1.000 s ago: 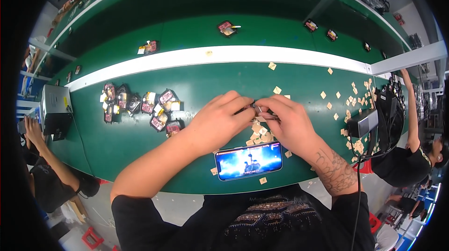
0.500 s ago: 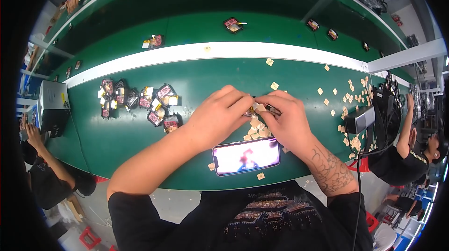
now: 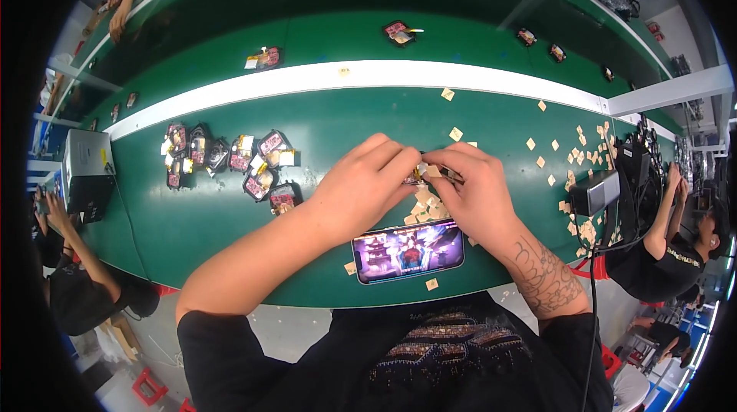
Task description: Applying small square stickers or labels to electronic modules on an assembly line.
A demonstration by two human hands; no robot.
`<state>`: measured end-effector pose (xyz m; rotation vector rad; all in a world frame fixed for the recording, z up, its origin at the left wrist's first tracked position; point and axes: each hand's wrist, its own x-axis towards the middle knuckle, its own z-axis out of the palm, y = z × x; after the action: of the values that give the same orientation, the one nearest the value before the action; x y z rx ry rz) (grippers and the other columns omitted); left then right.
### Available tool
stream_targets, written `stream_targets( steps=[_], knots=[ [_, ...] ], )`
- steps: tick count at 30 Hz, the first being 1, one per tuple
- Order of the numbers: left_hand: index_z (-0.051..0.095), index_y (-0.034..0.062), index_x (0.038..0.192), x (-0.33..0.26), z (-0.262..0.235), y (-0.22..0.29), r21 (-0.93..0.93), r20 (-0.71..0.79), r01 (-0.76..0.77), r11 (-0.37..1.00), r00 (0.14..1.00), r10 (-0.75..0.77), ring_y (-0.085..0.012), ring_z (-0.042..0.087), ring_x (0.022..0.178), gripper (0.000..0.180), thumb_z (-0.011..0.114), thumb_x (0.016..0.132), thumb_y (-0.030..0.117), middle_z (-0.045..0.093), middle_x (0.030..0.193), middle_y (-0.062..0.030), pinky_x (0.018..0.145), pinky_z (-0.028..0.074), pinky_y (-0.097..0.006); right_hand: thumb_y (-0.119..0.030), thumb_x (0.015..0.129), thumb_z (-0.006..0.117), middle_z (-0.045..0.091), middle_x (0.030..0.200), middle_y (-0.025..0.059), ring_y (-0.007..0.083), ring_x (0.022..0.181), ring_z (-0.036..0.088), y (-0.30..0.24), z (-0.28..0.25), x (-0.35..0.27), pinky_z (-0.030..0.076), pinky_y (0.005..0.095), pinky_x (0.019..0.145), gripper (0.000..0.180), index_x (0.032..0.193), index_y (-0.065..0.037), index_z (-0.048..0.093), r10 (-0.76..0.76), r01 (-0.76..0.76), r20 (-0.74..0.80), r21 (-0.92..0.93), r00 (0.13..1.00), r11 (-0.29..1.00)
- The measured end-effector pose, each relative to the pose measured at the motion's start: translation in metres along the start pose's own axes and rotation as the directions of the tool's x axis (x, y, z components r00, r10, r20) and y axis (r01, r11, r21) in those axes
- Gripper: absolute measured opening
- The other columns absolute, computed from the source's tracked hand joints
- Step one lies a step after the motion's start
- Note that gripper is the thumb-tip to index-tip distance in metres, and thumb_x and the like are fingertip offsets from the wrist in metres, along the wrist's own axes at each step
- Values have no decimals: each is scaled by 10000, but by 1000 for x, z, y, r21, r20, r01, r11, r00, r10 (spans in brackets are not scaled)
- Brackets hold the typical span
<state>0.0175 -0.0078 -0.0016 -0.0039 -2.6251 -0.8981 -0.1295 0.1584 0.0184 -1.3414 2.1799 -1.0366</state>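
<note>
Close together over the green table, my left hand (image 3: 367, 185) and my right hand (image 3: 477, 188) work on a small electronic unit (image 3: 414, 176). My left fingers are closed around the unit and hide most of it. Between my right thumb and forefinger is a small pale piece (image 3: 434, 171), held against the unit's right side. Just below my fingertips lies a loose pile of small tan square pieces (image 3: 424, 205). A phone (image 3: 409, 251) with a lit, colourful screen lies flat between my wrists, nearest to my right hand.
Several open black-cased units with red boards (image 3: 261, 180) lie at the left. More tan squares (image 3: 589, 155) are scattered at the right, around a dark box (image 3: 595, 193) with cables. Beyond a white rail (image 3: 368, 74), a green belt (image 3: 330, 36) carries similar units. Other people sit on both sides.
The units on the belt have shifted right. The phone's screen shows a different picture. My hands keep nearly the same pose around the unit.
</note>
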Motion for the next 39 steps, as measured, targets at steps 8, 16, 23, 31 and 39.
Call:
stream_targets(
  steps=[8, 16, 23, 31, 39],
  knots=[
    [585, 54, 1164, -2, 1, 0, -8, 5, 10, 1000, 1000, -10, -361, 638, 1046, 389, 835, 871, 114, 658, 1058, -133, 903, 569, -466, -23, 903, 745, 743, 944, 161, 385, 827, 738, -7, 1, 5, 595, 465, 742, 150, 1048, -17, 783, -17, 17, 8, -107, 1000, 994],
    [633, 22, 1176, -2, 0, 1, 15, 7, 46, 999, 999, -46, -371, 662, 1021, 462, 899, 804, 87, 690, 1101, -142, 885, 570, -457, -7, 881, 746, 705, 874, 153, 388, 817, 717, -5, 4, 14, 579, 483, 730, 140, 1018, -22, 724, -4, 7, 33, -91, 999, 996],
    [624, 43, 1188, 11, -11, 13, -24, -134, -84, 996, 988, 81, -322, 677, 1009, 407, 852, 850, 47, 678, 1119, -126, 840, 590, -424, 1, 964, 764, 666, 831, -13, 52, 704, 564, -4, -18, 14, 438, 274, 602, 130, 1081, 3, 707, 194, -243, 157, 420, 968, 875],
    [635, 22, 1188, 53, -20, 15, -487, 29, 262, 833, 958, -284, -132, 626, 633, 247, 706, 966, -60, 640, 736, -75, 617, 501, -288, -1, 975, 764, 705, 915, -2, 12, 692, 489, -3, -35, 12, 420, 236, 596, 236, 1204, 8, 710, 141, -141, 41, 530, 989, 836],
    [711, 46, 1114, 146, -34, -103, 76, -242, 405, 911, 894, -378, -199, 660, 659, 214, 780, 912, 61, 661, 707, -67, 694, 541, -337, -102, 1002, 749, 670, 991, 103, 219, 728, 635, 46, -50, 7, 522, 345, 664, 269, 1244, -27, 659, 36, -10, -184, 142, 982, 990]
  ],
)
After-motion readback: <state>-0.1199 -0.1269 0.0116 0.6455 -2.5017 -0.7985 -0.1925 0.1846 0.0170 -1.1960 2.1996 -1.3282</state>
